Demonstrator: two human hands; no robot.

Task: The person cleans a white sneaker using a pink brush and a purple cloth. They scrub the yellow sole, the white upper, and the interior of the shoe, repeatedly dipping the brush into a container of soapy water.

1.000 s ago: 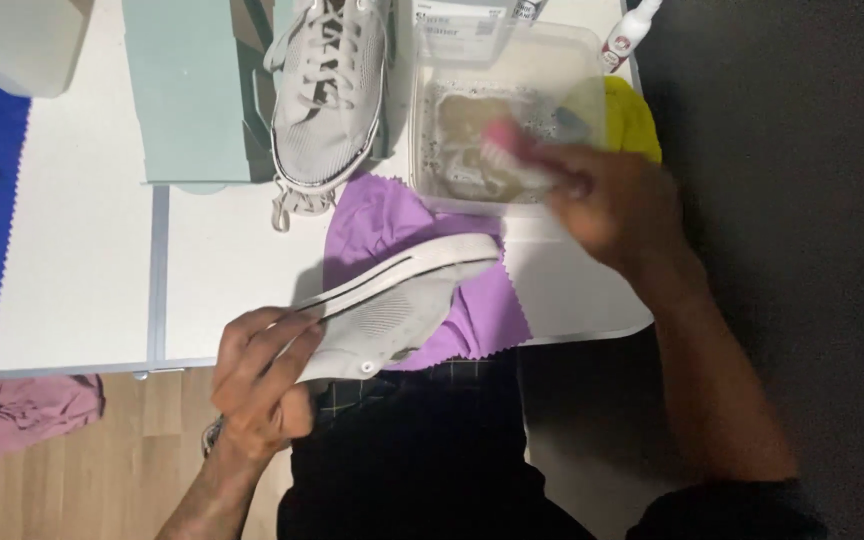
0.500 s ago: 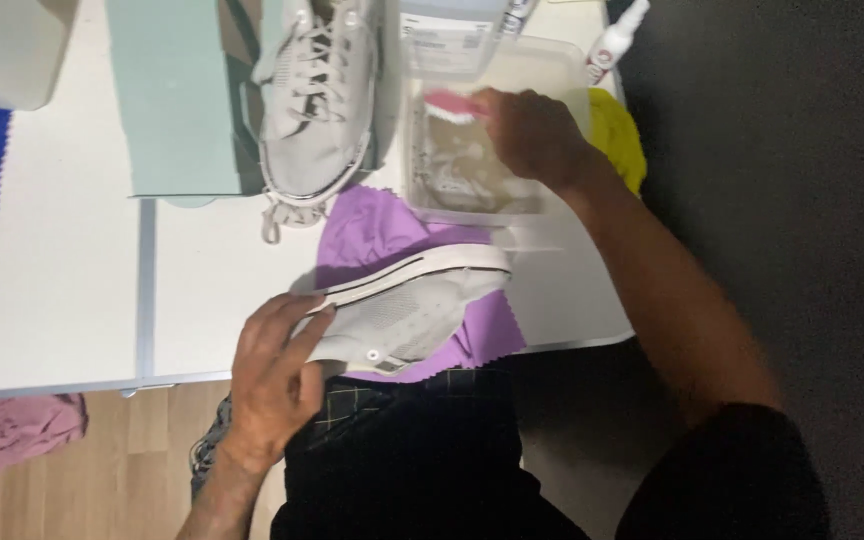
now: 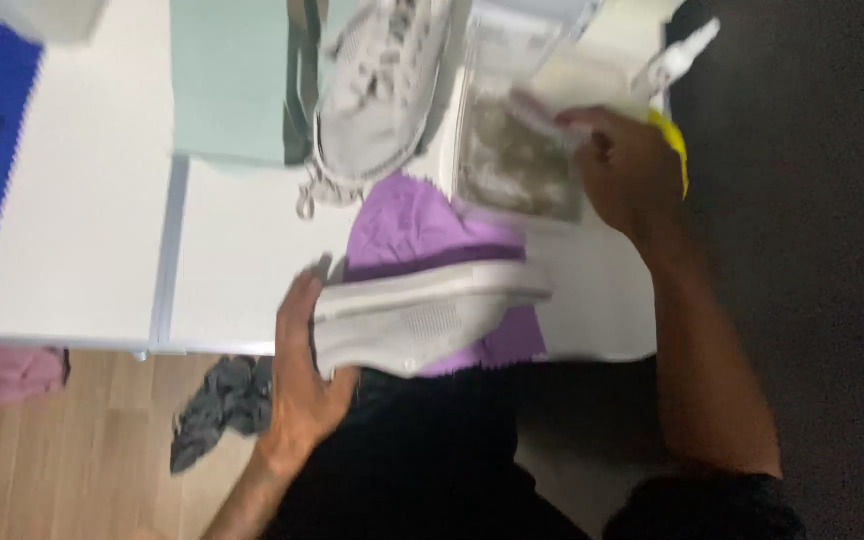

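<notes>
L hand (image 3: 302,385) grips gray shoe (image 3: 417,320) on its side over purple cloth (image 3: 407,225) | R hand (image 3: 627,165) pinches brush (image 3: 542,112) at tub (image 3: 517,150) of murky water | scrubbing looks underway, 2nd shoe (image 3: 377,85) waits on table (image 3: 82,260)

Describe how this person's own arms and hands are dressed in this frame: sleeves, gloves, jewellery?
Both are bare: the left hand and the right hand wear no gloves, and both forearms show no sleeve. No ring or watch can be made out, though the frame is blurred. A dark short sleeve shows on the right upper arm.
</notes>
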